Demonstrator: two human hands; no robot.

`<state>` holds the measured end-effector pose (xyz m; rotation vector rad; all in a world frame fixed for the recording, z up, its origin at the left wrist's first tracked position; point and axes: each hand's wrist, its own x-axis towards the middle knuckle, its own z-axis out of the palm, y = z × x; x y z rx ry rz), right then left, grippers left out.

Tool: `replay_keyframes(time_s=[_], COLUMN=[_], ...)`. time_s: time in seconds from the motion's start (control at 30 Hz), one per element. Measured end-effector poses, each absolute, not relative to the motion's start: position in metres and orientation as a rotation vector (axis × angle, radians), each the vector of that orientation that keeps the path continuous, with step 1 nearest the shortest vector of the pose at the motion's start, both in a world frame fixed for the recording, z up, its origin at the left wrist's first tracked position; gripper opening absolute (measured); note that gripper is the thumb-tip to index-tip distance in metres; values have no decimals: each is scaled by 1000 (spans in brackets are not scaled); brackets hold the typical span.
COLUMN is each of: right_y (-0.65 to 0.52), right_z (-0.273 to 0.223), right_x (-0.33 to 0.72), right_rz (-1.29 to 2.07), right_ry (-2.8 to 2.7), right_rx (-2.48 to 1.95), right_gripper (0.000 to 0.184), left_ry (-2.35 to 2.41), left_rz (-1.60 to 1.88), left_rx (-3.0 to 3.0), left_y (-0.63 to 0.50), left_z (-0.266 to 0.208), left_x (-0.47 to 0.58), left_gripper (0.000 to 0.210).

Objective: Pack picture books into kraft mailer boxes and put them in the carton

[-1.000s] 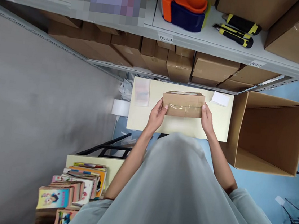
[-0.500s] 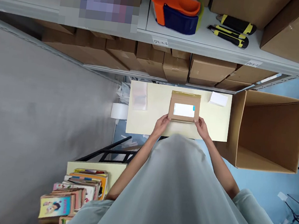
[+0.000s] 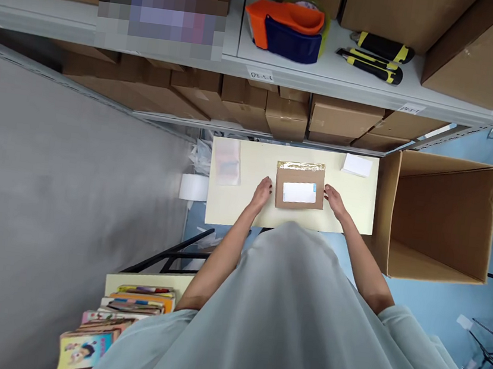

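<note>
A small brown cardboard box [image 3: 279,194] lies flat on the cream table [image 3: 247,211]. Shiny clear tape runs along its far edge, and a white shipping label [image 3: 299,193] with a blue corner is on top. My left hand [image 3: 262,192] is just left of the box, with a gap between them, fingers slightly bent and holding nothing. On the other side, my right hand [image 3: 333,199] has its fingers apart close to the box's right edge; whether they touch it I cannot tell.
A white box [image 3: 357,165] and a clear plastic bag [image 3: 227,164] lie on the table. A big open carton [image 3: 444,221] stands at the right. An orange tape dispenser [image 3: 287,31] and utility knives [image 3: 382,47] sit on the shelf above. Books [image 3: 86,350] are stacked lower left.
Both hands have let go of the box, which was tilted in their grip and now rests flat on the table. My left hand has moved away to the left.
</note>
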<state>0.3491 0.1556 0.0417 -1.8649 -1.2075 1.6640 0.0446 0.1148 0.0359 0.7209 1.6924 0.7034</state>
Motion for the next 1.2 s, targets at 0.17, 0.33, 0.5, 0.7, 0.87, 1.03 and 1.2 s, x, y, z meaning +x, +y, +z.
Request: replay_keyframes(time_s=[0.17, 0.33, 0.5, 0.7, 0.87, 1.03, 1.2], right_y=[169, 147, 125, 115, 116, 118, 114], right_z=[60, 92, 93, 75, 74, 59, 47], right_x=[336, 344, 348, 347, 362, 380, 380], right_rz=[1670, 1613, 1608, 1555, 1462, 1327, 982], right_ry=[-1161, -1055, -1053, -1111, -1240, -1290, -1433], right_rx=[-1761, -1598, -1610, -1764, -1750, -1852, -1960], right_gripper=[76, 79, 82, 78, 54, 52, 51], left_ry=[1597, 1495, 1528, 1655, 1742, 1851, 2099], left_rz=[737, 1001, 994, 937, 981, 948, 899], left_rx=[630, 606, 568, 616, 690, 553, 1058], left_y=[126, 99, 75, 65, 69, 72, 66], left_z=[51, 69, 65, 58, 53, 40, 42], left_x=[47, 41, 46, 53, 43, 28, 26], left_gripper=[59, 64, 64, 58, 39, 28, 28])
